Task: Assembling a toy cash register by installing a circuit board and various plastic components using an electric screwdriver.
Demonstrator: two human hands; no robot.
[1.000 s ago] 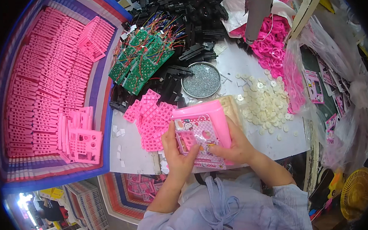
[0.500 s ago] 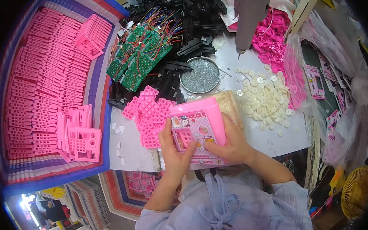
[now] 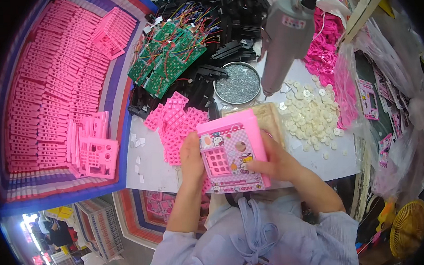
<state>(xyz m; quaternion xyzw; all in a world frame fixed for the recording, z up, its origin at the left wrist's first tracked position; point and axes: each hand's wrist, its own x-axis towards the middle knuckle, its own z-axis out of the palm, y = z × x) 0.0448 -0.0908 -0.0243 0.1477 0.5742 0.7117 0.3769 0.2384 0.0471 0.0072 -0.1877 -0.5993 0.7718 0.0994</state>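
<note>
My left hand [image 3: 190, 158] and my right hand [image 3: 278, 163] hold a pink plastic toy panel [image 3: 230, 182] between them, just over the table's near edge. A printed sheet with cartoon figures covers its face, and pink keys show through a square opening. The left hand grips its left edge, with part of the fingers hidden. The right thumb presses on the printed face while the other fingers reach behind the right side. Beyond the panel lies a tan padded block [image 3: 269, 121]. A grey electric screwdriver [image 3: 286, 40] hangs above the table, its tip pointing down.
A striped bin [image 3: 72, 189] full of pink panels [image 3: 54, 88] stands left. Around the table lie pink keypads [image 3: 177, 125], green circuit boards [image 3: 168, 57] with wires, black parts [image 3: 213, 71], a round tin of screws [image 3: 238, 84], white discs [image 3: 313, 116] and pink loops [image 3: 321, 48].
The left thumb has come off the printed face, uncovering more of the keys. The panel has shifted slightly right and turned a little. The hanging screwdriver appears lower and larger.
</note>
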